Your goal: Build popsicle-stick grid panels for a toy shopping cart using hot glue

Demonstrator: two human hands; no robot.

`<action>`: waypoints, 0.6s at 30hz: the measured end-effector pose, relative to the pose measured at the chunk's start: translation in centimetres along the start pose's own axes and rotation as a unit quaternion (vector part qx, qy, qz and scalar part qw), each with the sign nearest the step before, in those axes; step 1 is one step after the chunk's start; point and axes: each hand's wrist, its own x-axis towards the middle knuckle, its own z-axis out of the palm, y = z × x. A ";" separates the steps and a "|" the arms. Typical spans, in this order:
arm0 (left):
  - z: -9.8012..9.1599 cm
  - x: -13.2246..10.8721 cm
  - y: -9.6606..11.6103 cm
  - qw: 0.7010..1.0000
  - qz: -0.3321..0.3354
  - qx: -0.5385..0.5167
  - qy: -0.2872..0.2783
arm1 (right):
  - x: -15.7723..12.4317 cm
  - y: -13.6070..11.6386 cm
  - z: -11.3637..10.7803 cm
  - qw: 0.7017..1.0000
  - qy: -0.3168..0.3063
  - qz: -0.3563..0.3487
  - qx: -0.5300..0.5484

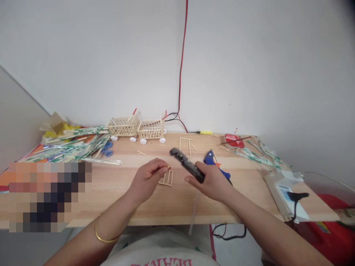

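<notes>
My left hand (149, 179) is closed in a pinch, with the tip of a short wooden stick (168, 167) showing between thumb and forefinger. Just under those fingertips a small ladder-like stick frame (167, 184) lies flat on the table, partly covered by the hand. My right hand (212, 181) is wrapped round a long black tool (186, 162), held above the table and pointing up to the left; its exact kind I cannot make out. Beyond that hand lies a blue glue gun (210, 158), partly hidden by it. Further back is a larger rectangular stick frame (190, 147).
Two stick-built carts (123, 127) with white wheels stand by the wall. Packaged sticks (91, 144) and blue discs (108, 153) lie left. A red packet (234, 141), a yellow pen-like item (205, 132) and a white box (285, 197) sit on the wooden table (124, 212).
</notes>
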 end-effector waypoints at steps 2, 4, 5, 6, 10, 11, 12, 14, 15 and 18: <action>0.1 0.0 0.1 0.999 -0.014 -0.035 -0.002 | 0.0 0.4 -0.5 1.000 0.017 0.012 0.019; 0.4 0.0 -0.1 0.993 -0.049 -0.108 -0.004 | -0.2 0.6 -1.0 0.999 0.022 0.013 0.024; 0.6 0.0 -0.2 0.985 -0.074 -0.158 0.000 | -0.3 0.6 -1.2 0.999 0.019 0.014 0.025; 0.7 0.0 -0.3 0.972 -0.102 -0.211 0.005 | -0.5 0.6 -1.3 0.999 0.014 0.016 0.027; 1.1 0.1 -0.6 0.918 -0.167 -0.359 0.013 | -1.1 0.6 -1.1 0.999 -0.010 0.028 0.036; 1.1 0.1 -0.5 0.910 -0.172 -0.377 0.009 | -1.2 0.6 -0.9 0.999 -0.015 0.030 0.039; 1.1 0.1 -0.4 0.904 -0.176 -0.390 0.007 | -1.2 0.6 -0.8 0.998 -0.021 0.031 0.042; 1.0 0.1 -0.3 0.895 -0.186 -0.406 0.008 | -1.3 0.7 -0.6 0.998 -0.025 0.034 0.047; 0.9 0.1 -0.2 0.892 -0.193 -0.408 0.010 | -1.3 0.7 -0.6 0.998 -0.024 0.035 0.047; 0.9 0.0 -0.2 0.895 -0.209 -0.394 0.029 | -1.3 0.5 -0.7 0.999 -0.010 0.035 0.037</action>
